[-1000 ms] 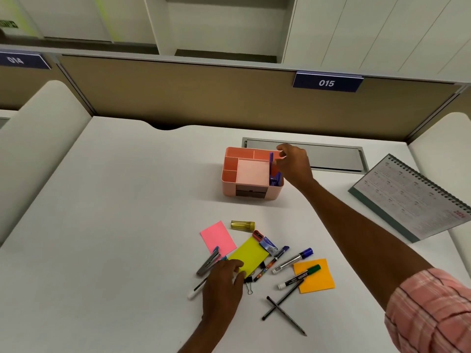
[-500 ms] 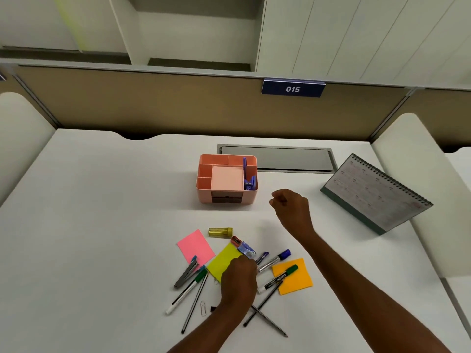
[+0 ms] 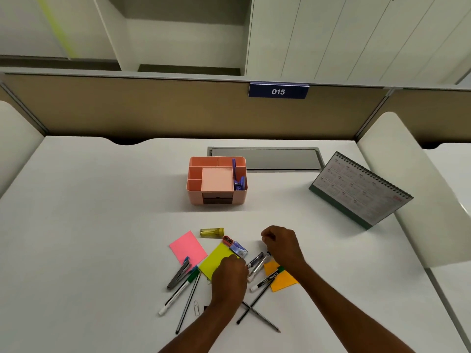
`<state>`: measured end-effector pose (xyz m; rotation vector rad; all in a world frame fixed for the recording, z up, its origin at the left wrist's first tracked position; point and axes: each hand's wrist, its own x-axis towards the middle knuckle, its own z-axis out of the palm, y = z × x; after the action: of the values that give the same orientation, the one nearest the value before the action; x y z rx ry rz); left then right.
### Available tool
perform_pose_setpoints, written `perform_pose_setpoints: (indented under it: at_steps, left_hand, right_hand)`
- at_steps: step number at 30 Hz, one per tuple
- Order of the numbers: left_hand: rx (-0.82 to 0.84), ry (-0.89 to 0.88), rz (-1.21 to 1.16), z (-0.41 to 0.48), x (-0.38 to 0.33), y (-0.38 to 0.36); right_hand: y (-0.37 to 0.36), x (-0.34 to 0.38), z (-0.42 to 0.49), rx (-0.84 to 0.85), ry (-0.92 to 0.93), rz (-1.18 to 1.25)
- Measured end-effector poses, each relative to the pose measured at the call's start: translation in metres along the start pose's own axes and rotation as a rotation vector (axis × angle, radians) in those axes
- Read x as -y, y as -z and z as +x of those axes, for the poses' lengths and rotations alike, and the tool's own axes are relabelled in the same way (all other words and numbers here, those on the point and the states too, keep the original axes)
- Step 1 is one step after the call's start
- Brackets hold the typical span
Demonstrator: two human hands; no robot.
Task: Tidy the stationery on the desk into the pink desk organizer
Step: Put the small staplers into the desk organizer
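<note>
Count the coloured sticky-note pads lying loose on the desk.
3. The pink pad lies leftmost. The yellow pad is in the middle, partly under the left hand. The orange pad lies rightmost, beneath a green-capped marker. More may be hidden under that hand.

Your left hand [image 3: 229, 278] sits knuckles-up on the yellow sticky note [image 3: 215, 261], fingers curled beside a dark marker [image 3: 255, 259]; whether it grips anything is hidden. Your right hand [image 3: 281, 244], fingers curled too, covers the far end of a clear-barrelled marker [image 3: 256, 271], next to the orange note [image 3: 284, 282]. Around them on the worktop [image 3: 102, 225] lie a pink note [image 3: 187, 247], a small yellow case [image 3: 212, 232], a green-capped marker [image 3: 178, 291] and a paper clip [image 3: 196, 307]. The pink desk organizer [image 3: 216, 197] stands well beyond, a blue pen [image 3: 234, 165] upright in its right-hand compartment. A desk calendar [image 3: 356, 192] stands at the right.
</note>
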<state>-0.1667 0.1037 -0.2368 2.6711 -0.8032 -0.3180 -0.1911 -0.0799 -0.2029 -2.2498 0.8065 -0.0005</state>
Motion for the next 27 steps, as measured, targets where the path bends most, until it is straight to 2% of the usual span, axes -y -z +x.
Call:
perform_pose_setpoints:
  at_steps: [3,7,9,12,15,18,21,27]
  left_hand:
    - [0.011,0.031,-0.004,0.002,-0.003,0.002]
    - [-0.026,0.053,-0.125,0.006,-0.007,0.009]
    - [-0.060,0.054,-0.228,0.009,-0.010,0.014]
    - [-0.145,0.028,-0.325,0.013,-0.017,0.026]
    - [-0.264,0.010,-0.341,0.020,-0.021,0.040]
    - [-0.336,0.059,-0.425,0.025,-0.018,0.049]
    - [-0.352,0.101,-0.494,0.022,-0.010,0.050]
    - [-0.328,0.089,-0.417,0.003,0.004,0.042]
  right_hand:
    - [-0.006,-0.007,-0.008,0.019,0.035,-0.035]
    - [-0.005,-0.008,-0.013,0.006,0.021,0.054]
    - [0.000,-0.004,-0.013,0.018,0.004,0.190]
    - [0.012,0.010,-0.011,0.063,-0.071,0.530]
    - [0.027,0.028,-0.002,0.040,-0.036,0.642]
    - [0.046,0.049,0.014,-0.052,0.044,0.614]
    - [0.066,0.070,0.033,-0.218,0.170,0.513]
    - [0.084,0.108,0.084,-0.481,0.355,0.395]
